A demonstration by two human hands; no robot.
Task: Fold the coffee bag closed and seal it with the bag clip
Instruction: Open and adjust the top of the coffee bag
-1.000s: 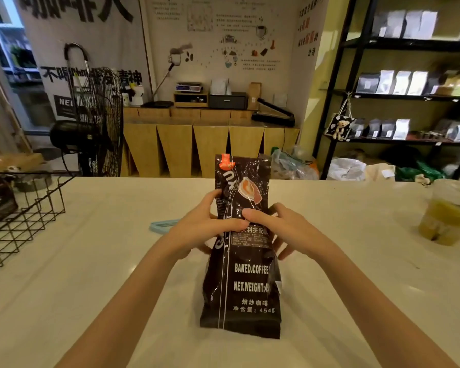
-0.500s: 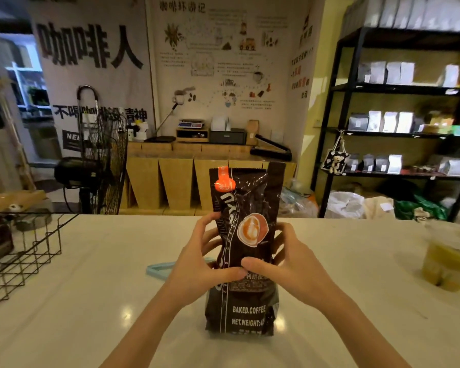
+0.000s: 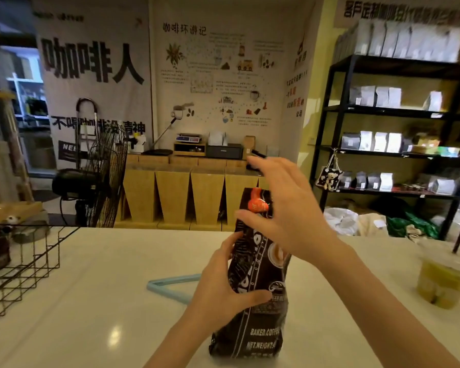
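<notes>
Coffee bag [image 3: 252,301] stood upright on tabletop [image 3: 91,301]; left hand [image 3: 221,293] gripped its middle. Right hand [image 3: 284,213] spread loose at bag top. Blue bag clip [image 3: 168,284] lay behind.

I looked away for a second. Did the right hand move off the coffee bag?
Yes. The right hand has risen from the coffee bag's middle toward its top, open.

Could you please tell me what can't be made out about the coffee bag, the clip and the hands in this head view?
- Coffee bag top: right hand covers it; open or folded unclear.
- Right hand: motion-blurred; contact with the bag unclear.
- Bag clip: its right end hidden behind the left hand.
- Bag's small print: blurred.
</notes>
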